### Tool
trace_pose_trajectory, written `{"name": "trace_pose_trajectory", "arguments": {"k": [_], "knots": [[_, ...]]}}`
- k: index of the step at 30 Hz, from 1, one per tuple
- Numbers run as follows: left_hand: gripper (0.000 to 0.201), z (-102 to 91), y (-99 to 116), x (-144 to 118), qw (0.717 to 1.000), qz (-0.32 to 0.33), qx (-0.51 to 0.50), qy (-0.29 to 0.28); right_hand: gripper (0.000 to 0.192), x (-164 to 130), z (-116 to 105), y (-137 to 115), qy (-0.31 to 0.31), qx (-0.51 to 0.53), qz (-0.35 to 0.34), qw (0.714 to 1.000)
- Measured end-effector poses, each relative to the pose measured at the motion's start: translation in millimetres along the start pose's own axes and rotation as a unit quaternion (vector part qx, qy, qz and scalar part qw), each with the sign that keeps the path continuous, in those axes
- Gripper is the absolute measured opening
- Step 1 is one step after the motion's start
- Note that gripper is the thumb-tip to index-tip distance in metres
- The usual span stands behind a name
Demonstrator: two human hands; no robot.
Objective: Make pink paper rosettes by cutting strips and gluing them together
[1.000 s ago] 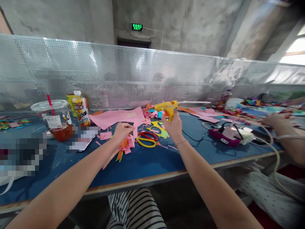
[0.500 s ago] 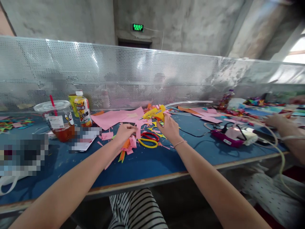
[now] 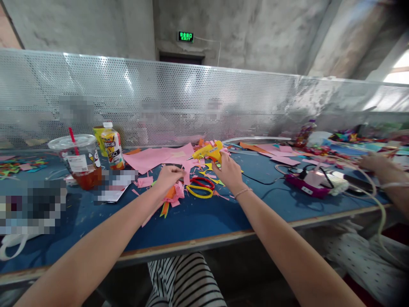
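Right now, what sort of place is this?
Probably a shared craft workshop: a long blue table strewn with paper scraps, scissors, a glue gun in the right hand.

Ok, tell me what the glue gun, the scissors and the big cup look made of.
Glue gun: yellow moulded plastic, matt, held in the right hand.
Scissors: handles look like glossy red and yellow plastic; blades hidden.
Cup: clear thin plastic with a domed lid; the brown drink shows through.
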State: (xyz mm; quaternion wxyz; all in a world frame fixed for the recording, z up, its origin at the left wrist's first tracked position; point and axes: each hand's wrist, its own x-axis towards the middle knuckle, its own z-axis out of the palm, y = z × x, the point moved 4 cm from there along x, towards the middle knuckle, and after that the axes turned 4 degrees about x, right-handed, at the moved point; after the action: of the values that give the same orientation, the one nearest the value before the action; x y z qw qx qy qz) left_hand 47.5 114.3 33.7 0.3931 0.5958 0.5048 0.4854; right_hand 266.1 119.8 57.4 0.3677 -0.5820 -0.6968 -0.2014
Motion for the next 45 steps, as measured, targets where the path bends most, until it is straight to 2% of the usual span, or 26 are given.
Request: {"name": "trace_pose_trajectory", "arguments": {"k": [14, 24, 28, 32, 36, 38, 40, 41, 43, 45], "knots": [[0.012, -6.9, 10.4, -4.0, 1.0, 0.024, 0.011, 0.005, 0.049, 0.1, 0.5, 1.9, -0.004, -0.01, 0.001, 1.0], [0.016, -8.2, 9.1, 0.1, 0.999, 0.029, -0.033, 0.004, 0.047, 0.9, 2.0, 4.6, -0.011, -0.022, 0.002, 1.0], [0.02, -9.6, 8.9, 2.2, 0.996, 0.04, -0.076, 0.013, 0.055, 3.9, 1.2, 20.8, -0.041, -0.026, 0.072, 0.996], [0.023, -10.0, 3.6, 4.9, 0.992, 0.052, -0.114, -0.003, 0.064, 2.8, 6.2, 58.4, -0.112, -0.027, 0.194, 0.974], [0.024, -9.4, -2.0, 5.7, 0.989, 0.032, -0.144, -0.006, 0.058, -7.0, 20.3, 92.1, -0.197, -0.044, 0.261, 0.944], [0.026, -8.7, -2.7, 5.1, 0.986, 0.015, -0.166, -0.008, 0.052, -10.5, 25.1, 99.0, -0.205, -0.065, 0.267, 0.939], [0.026, -8.2, -2.5, 4.8, 0.982, 0.0, -0.186, -0.013, 0.045, -8.7, 23.6, 94.1, -0.16, -0.093, 0.238, 0.953], [0.025, -8.1, -2.5, 4.9, 0.98, -0.007, -0.196, -0.017, 0.043, -6.0, 20.6, 85.9, -0.12, -0.095, 0.203, 0.967], [0.023, -8.5, -2.6, 5.6, 0.976, -0.016, -0.215, -0.025, 0.038, 0.1, 12.2, 56.8, -0.037, -0.048, 0.079, 0.995], [0.022, -8.8, -3.1, 6.6, 0.973, -0.02, -0.229, -0.032, 0.033, 1.6, 3.1, 16.6, 0.011, 0.055, -0.08, 0.995]]}}
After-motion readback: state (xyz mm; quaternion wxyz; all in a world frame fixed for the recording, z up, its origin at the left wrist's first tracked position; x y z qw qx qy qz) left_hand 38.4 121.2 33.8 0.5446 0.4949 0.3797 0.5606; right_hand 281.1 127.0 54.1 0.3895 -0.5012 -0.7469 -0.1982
